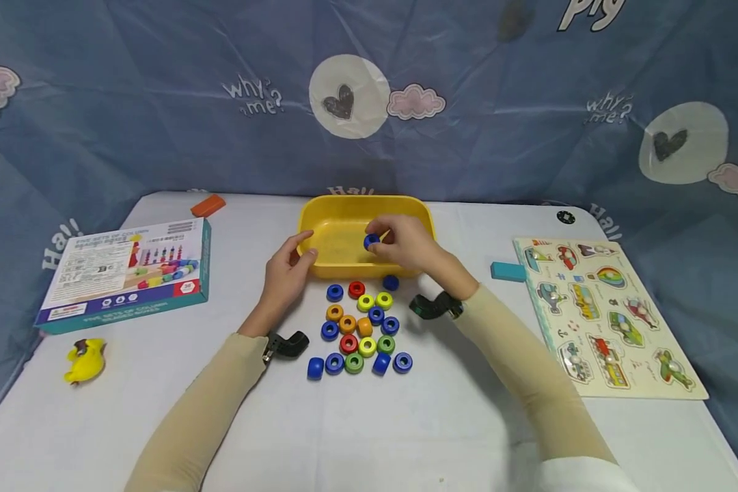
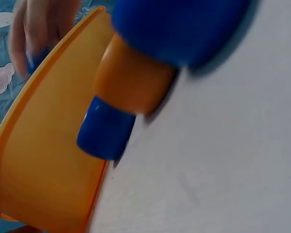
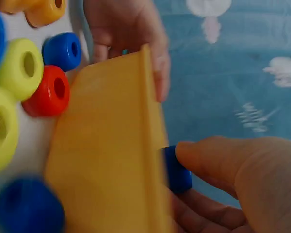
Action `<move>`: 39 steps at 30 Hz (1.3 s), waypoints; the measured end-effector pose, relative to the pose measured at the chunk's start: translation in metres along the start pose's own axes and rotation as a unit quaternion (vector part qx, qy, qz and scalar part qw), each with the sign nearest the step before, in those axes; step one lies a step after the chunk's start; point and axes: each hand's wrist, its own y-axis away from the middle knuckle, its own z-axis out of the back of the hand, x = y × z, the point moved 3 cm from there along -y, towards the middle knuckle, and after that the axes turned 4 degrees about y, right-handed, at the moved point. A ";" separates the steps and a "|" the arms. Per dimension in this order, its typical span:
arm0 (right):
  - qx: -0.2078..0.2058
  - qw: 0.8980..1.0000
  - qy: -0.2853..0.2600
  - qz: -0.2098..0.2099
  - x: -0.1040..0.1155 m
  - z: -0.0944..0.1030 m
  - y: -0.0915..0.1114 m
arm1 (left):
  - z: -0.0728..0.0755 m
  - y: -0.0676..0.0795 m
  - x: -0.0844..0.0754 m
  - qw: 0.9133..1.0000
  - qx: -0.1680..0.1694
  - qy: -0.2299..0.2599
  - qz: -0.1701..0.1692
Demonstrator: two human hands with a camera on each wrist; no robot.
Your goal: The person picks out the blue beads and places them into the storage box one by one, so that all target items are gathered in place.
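Note:
In the head view, my right hand pinches a blue bead between thumb and fingers, over the yellow tray. The right wrist view shows this blue bead just past the tray's rim, under the thumb. My left hand holds the tray at its left end, thumb at the rim near the front corner. On the white table before the tray lie several beads with holes: red, yellow, orange, green and blue. Some lie on their sides.
A toy box lies at the left, with an orange block behind it and a yellow duck in front. At the right are a teal block and a picture puzzle board. A printed blue cloth hangs behind the table.

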 end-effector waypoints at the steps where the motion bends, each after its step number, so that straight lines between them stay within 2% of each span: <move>1: 0.016 1.000 0.001 -0.017 -0.003 -0.006 -0.011 | -0.002 0.002 0.000 1.000 -0.002 0.004 -0.003; 5: 0.065 0.997 0.010 -0.035 -0.006 -0.028 -0.037 | -0.009 0.006 0.000 0.999 -0.011 0.027 -0.019; 10: 0.077 0.997 0.012 -0.022 0.000 -0.033 -0.037 | -0.011 0.007 -0.001 0.999 -0.017 0.030 -0.032; 13: 0.055 0.998 0.001 -0.009 0.006 -0.020 -0.022 | -0.009 0.007 -0.002 0.999 -0.021 0.026 -0.037; 15: 0.025 1.000 -0.006 0.010 0.010 -0.007 -0.007 | -0.007 0.007 -0.002 0.999 -0.023 0.025 -0.040; 19: -0.043 0.996 -0.006 0.079 0.016 0.016 0.034 | -0.004 0.006 -0.002 0.998 -0.030 0.029 -0.047; 21: -0.057 0.992 0.000 0.113 0.015 0.019 0.060 | -0.002 0.005 -0.001 0.998 -0.032 0.029 -0.048; 24: -0.022 0.990 -0.002 0.136 0.006 0.008 0.096 | 0.000 0.006 0.001 0.998 -0.033 0.029 -0.045; 28: 0.066 0.990 -0.017 0.121 -0.007 -0.019 0.128 | 0.001 0.006 0.002 0.998 -0.033 0.027 -0.043; 33: 0.117 0.987 -0.032 0.107 -0.015 -0.043 0.138 | 0.001 0.007 0.002 0.998 -0.039 0.039 -0.043; 39: 0.133 0.986 -0.018 0.100 -0.016 -0.051 0.141 | -0.003 0.006 0.004 0.998 -0.031 0.043 -0.034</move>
